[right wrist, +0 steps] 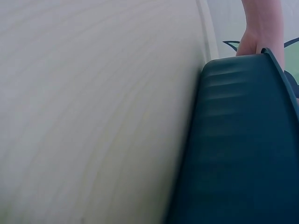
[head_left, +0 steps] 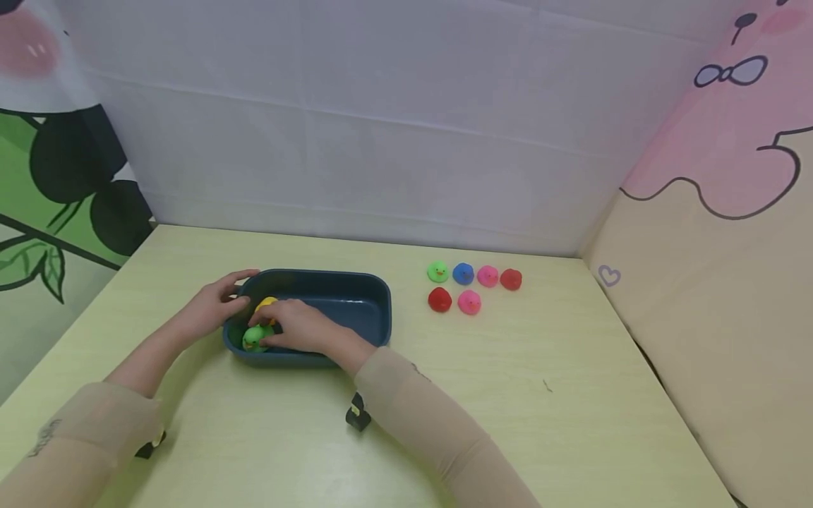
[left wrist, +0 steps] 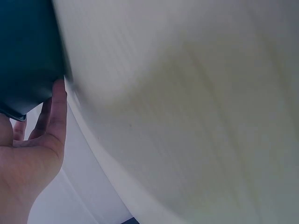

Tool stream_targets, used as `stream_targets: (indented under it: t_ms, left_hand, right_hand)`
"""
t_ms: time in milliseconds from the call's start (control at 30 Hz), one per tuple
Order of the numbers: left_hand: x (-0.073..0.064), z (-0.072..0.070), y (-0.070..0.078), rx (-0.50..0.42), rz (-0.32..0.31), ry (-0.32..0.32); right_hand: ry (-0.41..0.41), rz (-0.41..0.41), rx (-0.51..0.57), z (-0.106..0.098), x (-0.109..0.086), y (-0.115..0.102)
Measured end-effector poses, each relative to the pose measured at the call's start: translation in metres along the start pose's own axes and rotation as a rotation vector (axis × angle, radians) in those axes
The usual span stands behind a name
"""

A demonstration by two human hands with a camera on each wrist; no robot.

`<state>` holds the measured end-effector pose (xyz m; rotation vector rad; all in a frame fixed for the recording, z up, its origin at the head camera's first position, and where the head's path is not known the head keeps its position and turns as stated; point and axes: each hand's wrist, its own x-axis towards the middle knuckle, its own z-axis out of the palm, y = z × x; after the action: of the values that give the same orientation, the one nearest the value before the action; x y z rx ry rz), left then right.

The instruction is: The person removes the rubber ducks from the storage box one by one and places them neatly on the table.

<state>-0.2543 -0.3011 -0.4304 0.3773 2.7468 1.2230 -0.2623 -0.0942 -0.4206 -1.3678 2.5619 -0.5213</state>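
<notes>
A dark blue rectangular tub (head_left: 348,279) stands on the left half of the table. My left hand (head_left: 212,308) grips its left end; in the left wrist view the fingers (left wrist: 57,114) lie along the outer wall, with the thumb by the rim. Inside the tub's left end, my right hand (head_left: 301,327) pinches a green toy duck (head_left: 253,339) between thumb and fingers, low near the front corner. Just behind it sits a yellow toy duck (head_left: 265,303), partly covered by the right fingers. The right wrist view shows only the tub's outer wall (right wrist: 243,135) and the left forearm (right wrist: 265,23).
Right of the tub, toy ducks stand in two rows: a green one (head_left: 438,271), a blue one (head_left: 464,274), two pink ones (head_left: 488,276) and two red ones (head_left: 440,300). A white cloth wall (head_left: 356,176) rises behind the table (head_left: 540,423).
</notes>
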Motion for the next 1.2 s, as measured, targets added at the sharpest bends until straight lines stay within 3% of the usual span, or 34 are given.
stream_targets:
  t_ms: [667, 933, 1200]
  left_hand:
    - [0.0011, 0.0003, -0.0013, -0.020, -0.034, -0.010]
    - [0.0005, 0.0008, 0.0011, -0.016, -0.011, -0.001]
    - [-0.0007, 0.0011, 0.0038, -0.032, -0.018, 0.006]
  right_hand:
    - [0.068, -0.013, -0.043, -0.0018, -0.0032, 0.0020]
    - [0.027, 0.013, -0.003, 0.0008, -0.0022, 0.0019]
    - [0.010, -0.026, 0.015, 0.0040, 0.0004, 0.0030]
